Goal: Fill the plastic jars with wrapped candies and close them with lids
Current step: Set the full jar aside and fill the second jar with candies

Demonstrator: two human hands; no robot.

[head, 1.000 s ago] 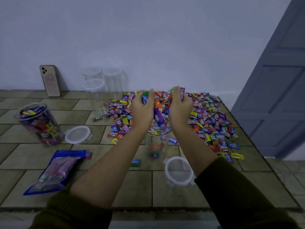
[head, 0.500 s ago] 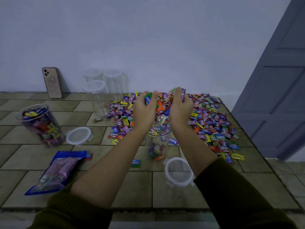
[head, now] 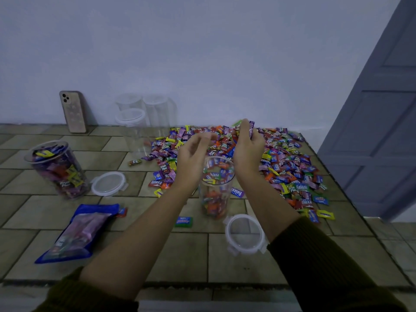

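Note:
A clear plastic jar point(head: 215, 194) stands on the tiled surface, partly filled with wrapped candies. Both my hands hover just above its mouth. My left hand point(head: 193, 154) is to the left of the rim, fingers loosely curved and holding nothing. On the right of the rim, my right hand point(head: 247, 145) still holds a few wrapped candies at its fingertips. Behind the jar spreads a big pile of wrapped candies point(head: 290, 170). A clear lid point(head: 245, 235) lies in front of the jar on the right.
A full jar point(head: 59, 170) stands at the left, lidless, with a second lid point(head: 109, 183) beside it. Three empty jars point(head: 139, 124) and a phone point(head: 73, 111) stand by the wall. A blue candy bag point(head: 78, 233) lies front left. Loose green candy point(head: 184, 221).
My two hands, cupped together around a heap of candies over the jar, have parted. The candies dropped into the jar, and its level has risen.

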